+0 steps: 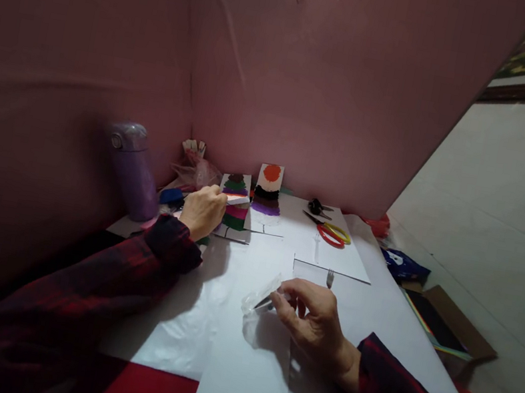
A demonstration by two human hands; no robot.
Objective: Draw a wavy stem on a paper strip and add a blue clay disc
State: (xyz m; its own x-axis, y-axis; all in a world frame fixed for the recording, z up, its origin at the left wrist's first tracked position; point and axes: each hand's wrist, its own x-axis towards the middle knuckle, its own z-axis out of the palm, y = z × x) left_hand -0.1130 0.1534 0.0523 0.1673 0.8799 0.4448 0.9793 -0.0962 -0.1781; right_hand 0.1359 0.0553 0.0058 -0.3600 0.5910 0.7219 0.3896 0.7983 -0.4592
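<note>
My left hand [203, 212] reaches to the back left of the table, its fingers closed at the left edge of a painted card [237, 184] with brown, green and purple bands. What is in its fingers, if anything, is hidden. Over the middle of the table, my right hand [310, 313] pinches a crumpled piece of clear plastic [254, 300], with a thin dark pointed thing alongside it. Just beyond the knuckles show the tines of a small fork [330, 278]; I cannot tell whether that hand holds it. A long white paper strip [245, 369] runs beneath.
Scissors with red and yellow handles [332, 232] lie at the back right, near a small black-handled tool [316, 207]. Another painted card [269, 187] leans at the back. A purple bottle [134, 174] stands left. Pink cloth walls [310, 96] enclose the table.
</note>
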